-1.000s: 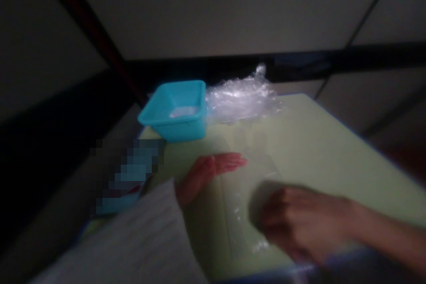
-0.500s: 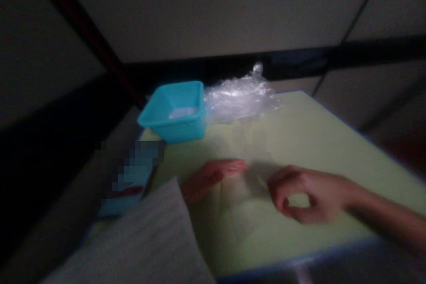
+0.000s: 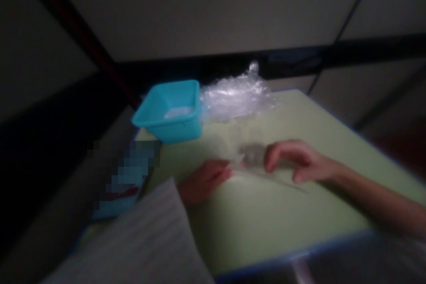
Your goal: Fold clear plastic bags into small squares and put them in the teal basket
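Observation:
My left hand (image 3: pixel 208 179) is over the middle of the yellow-green table (image 3: pixel 286 222), fingertips pinched on one end of a thin, clear plastic sheet (image 3: pixel 269 176). The sheet is seen almost edge-on and reaches rightward under my right hand (image 3: pixel 299 159). That hand is open, its fingers curved and the thumb apart, close above the sheet. Whether it touches the plastic is hard to tell in the dim, blurred picture.
A turquoise basin (image 3: pixel 184 129) with something whitish inside stands at the back left. Beside it lies a crumpled heap of clear plastic (image 3: pixel 236 97). A partly pixelated blue object (image 3: pixel 123 206) is at the left edge, near a grey sleeve (image 3: pixel 143 239).
The clear sheet, earlier faint and flat against the table, is now raised in my left hand. My right hand has gone from a closed ring of fingers to open, moving slightly away from me.

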`<state>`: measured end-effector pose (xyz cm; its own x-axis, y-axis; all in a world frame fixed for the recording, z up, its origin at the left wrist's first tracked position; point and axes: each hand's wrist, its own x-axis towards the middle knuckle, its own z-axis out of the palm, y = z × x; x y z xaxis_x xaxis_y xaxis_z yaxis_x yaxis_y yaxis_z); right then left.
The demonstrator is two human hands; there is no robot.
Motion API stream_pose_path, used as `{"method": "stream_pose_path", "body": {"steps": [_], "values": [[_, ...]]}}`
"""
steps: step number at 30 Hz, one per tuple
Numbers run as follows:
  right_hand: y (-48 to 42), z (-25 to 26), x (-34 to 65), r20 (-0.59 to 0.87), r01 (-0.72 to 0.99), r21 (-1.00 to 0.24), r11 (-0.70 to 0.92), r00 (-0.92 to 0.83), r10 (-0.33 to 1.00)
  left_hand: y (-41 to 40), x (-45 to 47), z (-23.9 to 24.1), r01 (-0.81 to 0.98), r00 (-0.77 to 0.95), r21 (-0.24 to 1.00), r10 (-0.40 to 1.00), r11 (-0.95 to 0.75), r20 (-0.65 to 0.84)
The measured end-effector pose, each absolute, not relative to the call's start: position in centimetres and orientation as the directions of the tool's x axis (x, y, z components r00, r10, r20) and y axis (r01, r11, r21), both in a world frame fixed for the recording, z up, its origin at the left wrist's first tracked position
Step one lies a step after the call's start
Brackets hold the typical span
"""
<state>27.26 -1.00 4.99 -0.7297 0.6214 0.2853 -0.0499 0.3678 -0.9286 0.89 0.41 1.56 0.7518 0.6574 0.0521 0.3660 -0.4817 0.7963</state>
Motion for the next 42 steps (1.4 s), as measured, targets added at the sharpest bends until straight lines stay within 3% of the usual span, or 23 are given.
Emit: {"method": "stream_pose_path", "body": {"steps": [7,13,17,27,34,42], "values": [[0.8,4.3,29.0,0.042,0.168,-0.932,0.321,-0.830,0.557,0.6,0.7,1.2,0.501,0.604,0.771,0.797,-0.393,0.013],[0.3,4.2,28.1,0.112,0.322,-0.761,0.564,-0.790,0.603,0.9,0.7,1.3,0.405,0.647,0.855,0.762,-0.324,-0.017],[0.7,2.9,27.9,0.165,0.306,-0.745,0.593,-0.777,0.607,1.1,0.8,1.4,0.327,0.668,0.909,0.743,-0.258,-0.030],[1.4,2.5,27.3,0.068,0.276,-0.904,0.325,-0.659,0.749,1.2,1.0,1.6,0.252,0.619,0.968,0.768,0.007,-0.167],[1.9,2.3,26.6,0.038,0.261,-0.937,0.234,-0.589,0.807,2.2,1.4,1.6,-0.065,0.657,0.921,0.711,0.385,-0.251],[2.7,2.0,26.9,0.056,0.353,-0.878,0.323,-0.596,0.801,3.7,0.6,0.5,-0.086,0.689,0.857,0.651,0.509,-0.318]]}}
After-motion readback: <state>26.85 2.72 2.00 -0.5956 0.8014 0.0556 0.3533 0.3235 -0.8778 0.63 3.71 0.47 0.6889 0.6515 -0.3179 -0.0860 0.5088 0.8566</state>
